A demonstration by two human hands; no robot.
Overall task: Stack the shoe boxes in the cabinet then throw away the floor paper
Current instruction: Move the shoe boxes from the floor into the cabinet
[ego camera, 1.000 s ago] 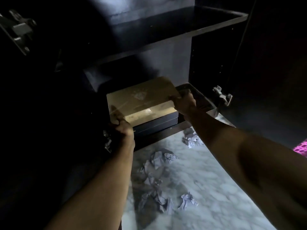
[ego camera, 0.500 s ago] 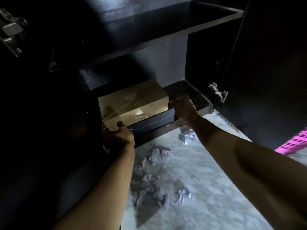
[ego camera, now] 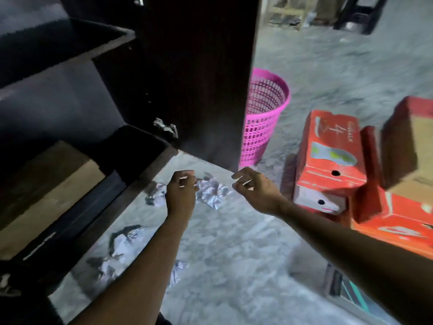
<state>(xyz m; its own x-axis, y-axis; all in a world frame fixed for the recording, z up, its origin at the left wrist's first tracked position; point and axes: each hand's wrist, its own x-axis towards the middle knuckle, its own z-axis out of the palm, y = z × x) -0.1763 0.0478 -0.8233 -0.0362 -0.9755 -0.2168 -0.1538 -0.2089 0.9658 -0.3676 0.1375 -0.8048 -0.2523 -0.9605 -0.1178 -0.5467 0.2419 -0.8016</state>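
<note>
The tan shoe box (ego camera: pixel 46 184) is sitting on a dark box on the cabinet's bottom shelf (ego camera: pixel 145 146). The left hand (ego camera: pixel 180 195) and right hand (ego camera: pixel 255 191) are hovering loosely curled, each grip holding nothing. Crumpled floor paper (ego camera: pixel 210 191) is lying below. The red shoe boxes (ego camera: pixel 328 158) are probably light, stiff cardboard; grasping opposite long sides is advisable.

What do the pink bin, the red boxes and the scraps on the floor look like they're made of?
Pink bin: most likely moulded plastic, going by its uniform bright colour and regular lattice holes. Red boxes: printed cardboard, folded edges, punched round holes, slightly glossy print. Scraps: crumpled white paper, sharp creases, matte. Floor: looks like marble-patterned tile or stone, though motion blur leaves that open.
</note>
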